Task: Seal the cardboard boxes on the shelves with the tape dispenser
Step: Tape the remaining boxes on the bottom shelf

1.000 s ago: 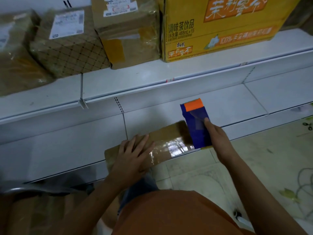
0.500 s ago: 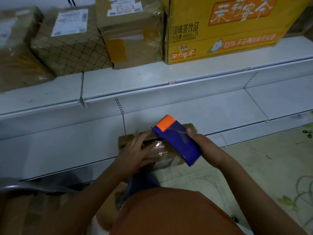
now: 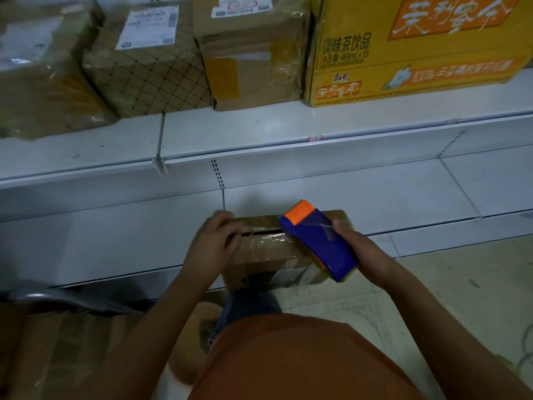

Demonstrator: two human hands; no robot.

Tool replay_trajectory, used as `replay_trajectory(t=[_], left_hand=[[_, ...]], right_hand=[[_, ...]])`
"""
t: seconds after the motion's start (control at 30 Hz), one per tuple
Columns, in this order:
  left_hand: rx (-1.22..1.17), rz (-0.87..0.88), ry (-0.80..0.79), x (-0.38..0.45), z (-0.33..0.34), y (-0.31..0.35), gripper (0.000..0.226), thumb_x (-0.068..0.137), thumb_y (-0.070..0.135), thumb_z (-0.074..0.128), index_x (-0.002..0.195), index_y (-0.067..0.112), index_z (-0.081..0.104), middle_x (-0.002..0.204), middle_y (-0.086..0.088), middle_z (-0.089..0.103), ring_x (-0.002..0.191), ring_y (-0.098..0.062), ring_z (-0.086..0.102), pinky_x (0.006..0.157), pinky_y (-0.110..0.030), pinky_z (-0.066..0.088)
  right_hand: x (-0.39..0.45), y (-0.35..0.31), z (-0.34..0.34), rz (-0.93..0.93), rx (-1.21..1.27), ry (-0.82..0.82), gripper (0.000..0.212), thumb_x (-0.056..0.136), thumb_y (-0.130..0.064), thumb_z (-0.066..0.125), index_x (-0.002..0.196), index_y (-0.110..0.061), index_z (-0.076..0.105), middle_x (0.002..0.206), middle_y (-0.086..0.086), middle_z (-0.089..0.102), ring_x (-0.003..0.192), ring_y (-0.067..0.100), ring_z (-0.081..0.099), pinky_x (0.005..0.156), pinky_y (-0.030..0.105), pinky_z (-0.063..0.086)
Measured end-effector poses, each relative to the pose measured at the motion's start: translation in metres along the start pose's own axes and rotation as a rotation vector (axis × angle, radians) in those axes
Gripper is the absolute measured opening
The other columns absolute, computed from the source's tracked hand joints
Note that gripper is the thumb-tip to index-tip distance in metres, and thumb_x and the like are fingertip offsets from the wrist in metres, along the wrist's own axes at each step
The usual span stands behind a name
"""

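Down at the lower shelf (image 3: 115, 241) edge, the left hand (image 3: 212, 249) grips the left end of a small cardboard box (image 3: 265, 255), while the right hand (image 3: 363, 251) holds the blue tape dispenser (image 3: 317, 243) against its taped top, orange end forward
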State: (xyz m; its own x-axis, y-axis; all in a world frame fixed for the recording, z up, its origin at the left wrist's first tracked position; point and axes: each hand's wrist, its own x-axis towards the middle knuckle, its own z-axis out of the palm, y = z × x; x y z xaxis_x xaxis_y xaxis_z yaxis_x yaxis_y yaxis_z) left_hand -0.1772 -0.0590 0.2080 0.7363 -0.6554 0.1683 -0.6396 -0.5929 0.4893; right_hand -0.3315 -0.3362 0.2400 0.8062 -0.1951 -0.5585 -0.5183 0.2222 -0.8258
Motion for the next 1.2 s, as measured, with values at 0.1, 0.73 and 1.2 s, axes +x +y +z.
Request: replay_trajectory(t=[0.1, 0.73, 1.2], left_hand=[[-0.032, -0.207, 0.027, 0.001, -0.017, -0.019, 0.038, 0.091, 0.024, 0.073, 0.128, 0.014, 0.067, 0.142, -0.010, 0.054, 0.128, -0.022, 0.052, 0.109, -0.033, 0.040], [0.260, -0.006, -0.072, 0.010, 0.033, 0.016, 0.049, 0.099, 0.046, 0.038, 0.128, 0.021, 0.068, 0.127, 0.002, 0.065, 0.115, -0.026, 0.055, 0.089, -0.040, 0.041], [0.183, 0.137, 0.186, -0.079, 0.033, 0.017, 0.037, 0.100, 0.029, 0.052, 0.131, 0.016, 0.066, 0.138, -0.003, 0.061, 0.125, -0.027, 0.054, 0.100, -0.046, 0.046]], right_hand=[[0.004, -0.001, 0.001, 0.005, -0.013, -0.019, 0.077, 0.069, -0.078, 0.063, 0.119, -0.020, 0.065, 0.110, 0.010, 0.073, 0.097, 0.025, 0.070, 0.086, 0.038, 0.053], [-0.003, 0.001, -0.003, -0.008, -0.060, -0.058, 0.072, 0.074, -0.074, 0.057, 0.119, -0.019, 0.067, 0.110, 0.011, 0.073, 0.099, 0.029, 0.070, 0.088, 0.041, 0.052], [-0.018, -0.050, 0.006, -0.004, -0.129, -0.220, 0.080, 0.068, -0.078, 0.062, 0.120, -0.017, 0.064, 0.110, 0.010, 0.073, 0.098, 0.026, 0.070, 0.082, 0.035, 0.056]])
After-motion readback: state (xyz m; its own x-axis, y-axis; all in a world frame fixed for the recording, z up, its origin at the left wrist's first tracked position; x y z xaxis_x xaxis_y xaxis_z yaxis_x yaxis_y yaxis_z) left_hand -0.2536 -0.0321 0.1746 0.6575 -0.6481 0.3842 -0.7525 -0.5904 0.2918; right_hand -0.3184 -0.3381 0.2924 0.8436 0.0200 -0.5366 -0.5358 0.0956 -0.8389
